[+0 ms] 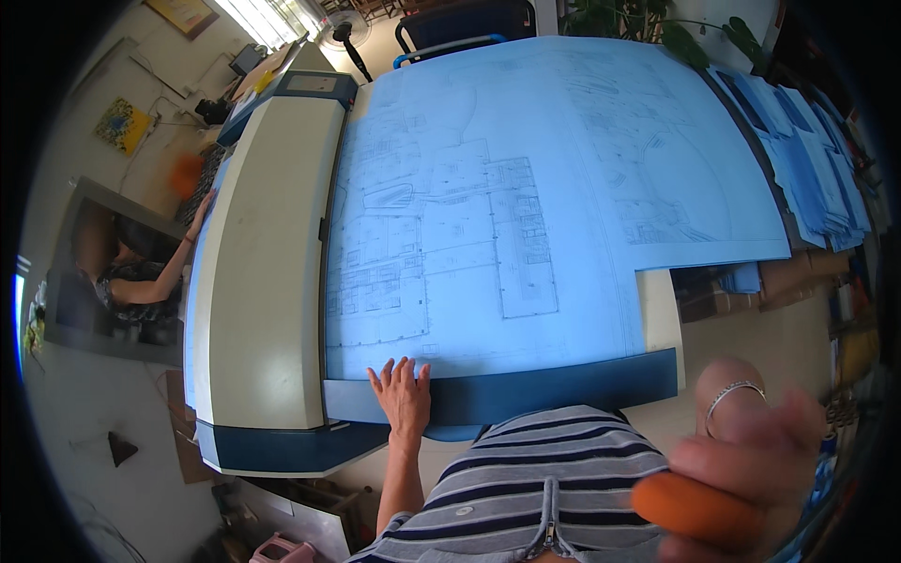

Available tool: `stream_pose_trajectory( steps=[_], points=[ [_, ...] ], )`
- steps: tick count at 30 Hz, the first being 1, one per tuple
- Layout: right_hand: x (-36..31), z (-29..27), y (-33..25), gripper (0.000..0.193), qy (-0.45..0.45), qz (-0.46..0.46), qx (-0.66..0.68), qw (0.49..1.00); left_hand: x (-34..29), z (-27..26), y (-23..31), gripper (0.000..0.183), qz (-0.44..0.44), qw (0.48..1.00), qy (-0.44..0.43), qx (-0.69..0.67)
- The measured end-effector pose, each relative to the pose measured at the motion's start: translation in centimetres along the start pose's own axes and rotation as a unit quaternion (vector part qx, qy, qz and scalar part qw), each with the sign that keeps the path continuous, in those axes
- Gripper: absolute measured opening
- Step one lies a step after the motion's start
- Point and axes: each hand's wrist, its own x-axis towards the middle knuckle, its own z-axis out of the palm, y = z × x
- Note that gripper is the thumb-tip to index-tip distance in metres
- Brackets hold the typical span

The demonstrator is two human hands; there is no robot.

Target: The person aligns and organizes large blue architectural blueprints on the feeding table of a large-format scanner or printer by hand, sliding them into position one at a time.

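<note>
My left hand rests with spread fingers on the dark blue front edge of the machine's table, its fingertips touching the border of a large blue drawing sheet. Fine line plans cover the sheet, which lies flat beside the long beige body of a wide-format machine. Close to the camera at the lower right, my right hand is raised and blurred by motion. Its fingers are closed around a smooth, rounded orange object whose kind I cannot make out.
Across the machine on the left, another person reaches a hand onto blue paper. Folded blue sheets are stacked at the right beside brown cartons. A dark chair and a leafy plant stand beyond the table's far edge.
</note>
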Motion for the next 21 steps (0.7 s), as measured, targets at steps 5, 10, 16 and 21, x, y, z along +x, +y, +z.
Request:
stream_pose_trajectory(
  steps=[5,10,16,21],
  points=[
    [-3.5,-2.2,7.7,0.03,0.081,-0.093,0.032,0.992,0.2,0.2,5.2,0.035,0.013,0.999,0.024,-0.031],
    [-11.2,-3.9,19.5,0.032,0.205,0.01,0.044,0.978,-0.4,1.1,11.5,0.036,0.039,0.998,0.036,-0.042],
    [-21.1,-3.4,35.3,0.045,0.129,0.462,-0.109,0.87,-0.7,1.5,19.5,0.036,0.059,0.996,0.01,-0.066],
    [-23.4,0.0,35.2,0.092,0.028,0.323,-0.174,0.93,-1.2,1.6,22.1,0.037,0.064,0.996,0.004,-0.068]
  ],
)
